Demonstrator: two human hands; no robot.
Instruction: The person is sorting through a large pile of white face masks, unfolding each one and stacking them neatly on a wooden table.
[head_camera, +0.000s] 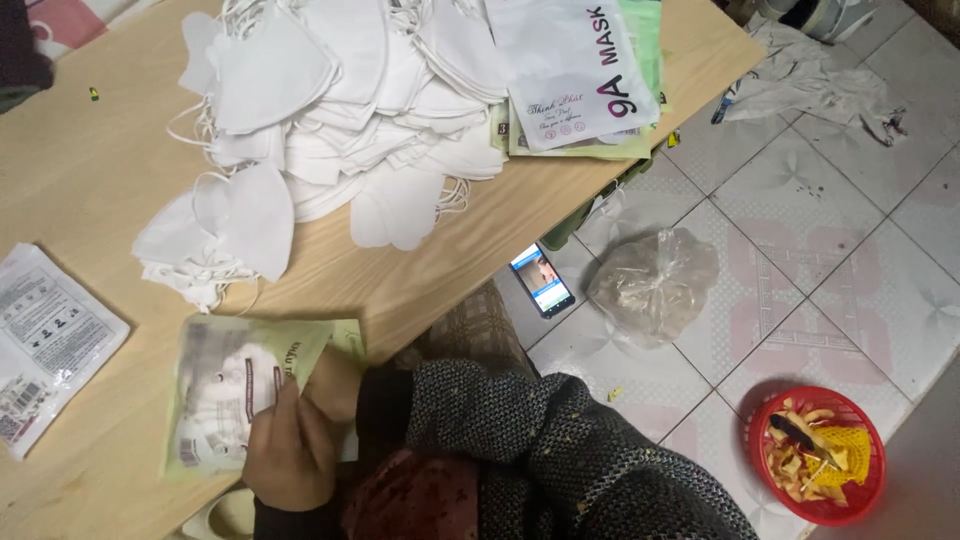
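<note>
A pale green plastic pouch (225, 385) stuffed with white masks lies on the wooden table (100, 170) near its front edge. My left hand (290, 455) rests on the pouch's right end, fingers curled over it. My right hand (337, 385), coming out of a dark knitted sleeve (500, 420), grips the pouch's open edge just above the left hand. A big loose pile of white face masks (340, 100) covers the middle and back of the table.
A printed white pouch (45, 345) lies at the table's left edge. Flat empty pouches (580, 70) are stacked at the back right. On the tiled floor are a lit phone (542, 280), a clear plastic bag (655, 285) and a red basket (820, 455) of scraps.
</note>
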